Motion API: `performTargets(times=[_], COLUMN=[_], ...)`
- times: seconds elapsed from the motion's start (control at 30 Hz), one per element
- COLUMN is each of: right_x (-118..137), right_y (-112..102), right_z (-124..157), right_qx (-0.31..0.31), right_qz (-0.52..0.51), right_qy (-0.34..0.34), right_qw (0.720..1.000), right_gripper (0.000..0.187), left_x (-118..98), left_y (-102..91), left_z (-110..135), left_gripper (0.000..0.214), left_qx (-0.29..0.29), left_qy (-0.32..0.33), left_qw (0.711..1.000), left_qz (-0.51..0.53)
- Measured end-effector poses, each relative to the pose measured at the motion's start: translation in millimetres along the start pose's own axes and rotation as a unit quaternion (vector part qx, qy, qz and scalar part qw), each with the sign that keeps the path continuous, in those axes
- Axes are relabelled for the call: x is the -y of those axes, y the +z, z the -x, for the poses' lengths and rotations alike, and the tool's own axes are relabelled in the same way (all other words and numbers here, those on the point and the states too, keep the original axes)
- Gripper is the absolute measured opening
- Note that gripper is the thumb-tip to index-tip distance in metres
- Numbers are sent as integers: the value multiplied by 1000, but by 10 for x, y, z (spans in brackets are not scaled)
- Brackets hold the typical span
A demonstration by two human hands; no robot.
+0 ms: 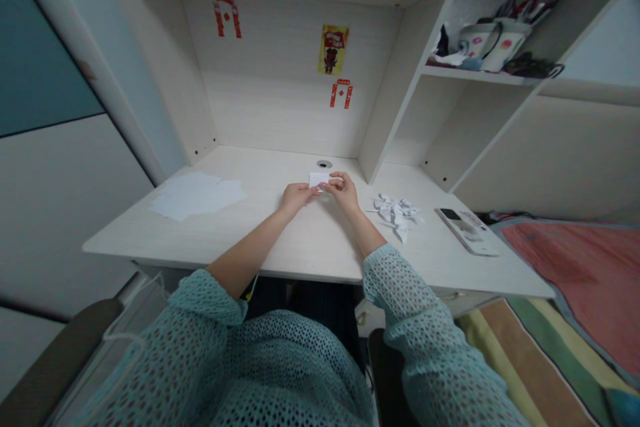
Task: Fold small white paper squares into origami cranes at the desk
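A small white piece of paper (319, 179) is held between both hands over the middle of the desk. My left hand (297, 197) is closed on its lower left side. My right hand (344, 191) pinches its right edge, with thumb and fingers bent. Whether the paper is folded is too small to tell for sure. To the right of my right hand lies a pile of folded white paper pieces (397, 213). Loose white paper sheets (197, 195) lie overlapping on the left part of the desk.
The white desk (240, 233) has a cable hole (325, 164) near its back panel. A white phone-like device (467, 231) lies at the right. Cups (500, 43) with scissors and pens stand on the upper right shelf. A bed with a red cover (575, 267) is beyond the desk's right side.
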State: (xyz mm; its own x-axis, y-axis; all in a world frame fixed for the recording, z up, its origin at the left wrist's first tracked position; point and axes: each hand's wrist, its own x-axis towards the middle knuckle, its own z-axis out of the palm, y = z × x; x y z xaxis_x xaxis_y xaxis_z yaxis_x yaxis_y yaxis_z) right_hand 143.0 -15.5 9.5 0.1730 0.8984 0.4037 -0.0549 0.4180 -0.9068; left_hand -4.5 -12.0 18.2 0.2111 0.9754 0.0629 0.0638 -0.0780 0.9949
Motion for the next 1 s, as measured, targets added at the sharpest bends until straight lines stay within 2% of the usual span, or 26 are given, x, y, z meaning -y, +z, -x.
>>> performTargets(times=[0.17,0.33,0.5,0.63,0.87,1.0], right_x=[-7,3,27,7,-32,-45], right_y=[16,0,-23,-41,32,8], right_z=[38,43,9,-13,20,5], right_qx=[12,-22,-23,-41,-40,-45], right_qz=[-70,-64,-51,-30,-3,2], right_qy=[67,105,111,100,15,1], right_qw=[995,992,992,994,999,999], right_gripper=[55,47,39,38,35,35], left_x=[-1,0,3,4,-21,13], left_y=[11,22,27,41,17,-9], left_z=[22,26,21,23,33,31], left_gripper=[37,36,34,30,29,30], left_qx=[19,14,9,4,-5,4], left_qy=[2,1,-1,-16,-38,-4], left_qw=[999,998,997,999,999,1000], left_qz=[39,59,71,39,-13,-17])
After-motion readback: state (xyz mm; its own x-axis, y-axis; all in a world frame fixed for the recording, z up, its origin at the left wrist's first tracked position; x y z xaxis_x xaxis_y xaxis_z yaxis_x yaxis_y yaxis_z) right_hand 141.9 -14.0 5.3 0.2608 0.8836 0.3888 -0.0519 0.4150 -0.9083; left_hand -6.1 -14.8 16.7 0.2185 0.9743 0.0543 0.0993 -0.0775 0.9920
